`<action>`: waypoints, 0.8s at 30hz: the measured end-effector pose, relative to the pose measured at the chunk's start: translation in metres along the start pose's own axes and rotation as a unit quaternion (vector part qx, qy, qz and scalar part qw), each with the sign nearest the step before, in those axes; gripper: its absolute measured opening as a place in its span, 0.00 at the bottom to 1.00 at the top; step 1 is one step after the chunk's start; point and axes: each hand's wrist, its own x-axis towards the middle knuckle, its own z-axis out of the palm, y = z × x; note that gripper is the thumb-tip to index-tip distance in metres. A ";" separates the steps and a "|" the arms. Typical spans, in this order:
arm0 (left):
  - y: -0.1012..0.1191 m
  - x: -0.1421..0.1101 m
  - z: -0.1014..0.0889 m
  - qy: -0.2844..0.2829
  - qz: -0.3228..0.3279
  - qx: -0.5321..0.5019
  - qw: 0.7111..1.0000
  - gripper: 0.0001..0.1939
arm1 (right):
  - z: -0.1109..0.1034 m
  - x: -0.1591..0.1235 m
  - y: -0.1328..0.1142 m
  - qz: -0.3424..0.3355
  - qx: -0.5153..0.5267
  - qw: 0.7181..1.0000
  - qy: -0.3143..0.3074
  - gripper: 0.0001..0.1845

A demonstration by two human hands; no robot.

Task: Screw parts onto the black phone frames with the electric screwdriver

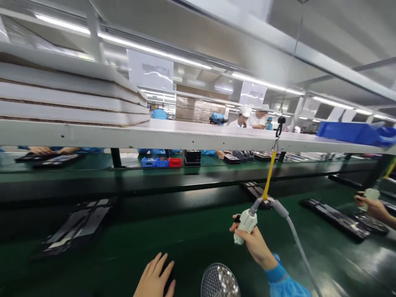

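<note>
My right hand (252, 239) is wrapped around a pale electric screwdriver (246, 225) that hangs from a yellow strap (270, 175); its grey cable (295, 237) runs off to the lower right. With fingers spread, my left hand (155, 277) hovers over or rests on the green work surface (117, 255); which of these I cannot tell. Between my hands at the bottom edge sits a round textured dish (209, 284) with small shiny metal pieces, probably screws, in its right part. A flat black framed unit (78, 227) lies to the left, blurred. Another black unit (255, 190) lies behind the screwdriver.
An overhead shelf (173, 134) crosses the view, bearing stacked white boards (62, 95) and a blue bin (349, 132). At right, another person's hand (375, 208) holds a similar screwdriver near a long black unit (335, 216). Small blue and red trays (175, 162) stand across the line.
</note>
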 end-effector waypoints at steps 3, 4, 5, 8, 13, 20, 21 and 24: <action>0.001 0.002 -0.012 0.017 0.012 -0.003 1.000 0.19 | 0.001 0.007 -0.008 0.004 0.007 1.000 0.023 0.29; 0.002 0.003 -0.017 0.014 0.020 -0.002 1.000 0.19 | 0.001 0.008 -0.013 0.007 0.006 0.999 0.034 0.30; 0.002 0.005 -0.021 0.003 0.031 0.002 1.000 0.20 | 0.000 0.008 -0.018 0.013 0.003 0.999 0.043 0.30; 0.003 0.010 -0.024 -0.045 0.038 -0.021 0.998 0.23 | -0.003 0.001 -0.033 0.042 -0.017 0.998 0.044 0.31; 0.003 0.015 -0.012 -0.103 0.040 -0.057 0.992 0.29 | -0.001 -0.024 -0.057 0.100 -0.039 0.994 -0.017 0.32; 0.019 0.025 -0.039 -0.137 0.039 -0.066 0.988 0.29 | 0.026 -0.071 -0.098 0.111 -0.002 0.993 -0.034 0.26; 0.028 0.026 -0.048 -0.148 0.048 -0.071 0.985 0.28 | 0.030 -0.077 -0.103 0.116 0.009 0.993 -0.032 0.26; 0.078 0.018 -0.080 -0.197 0.129 -0.122 0.964 0.24 | 0.044 -0.094 -0.116 0.125 0.043 0.991 -0.028 0.28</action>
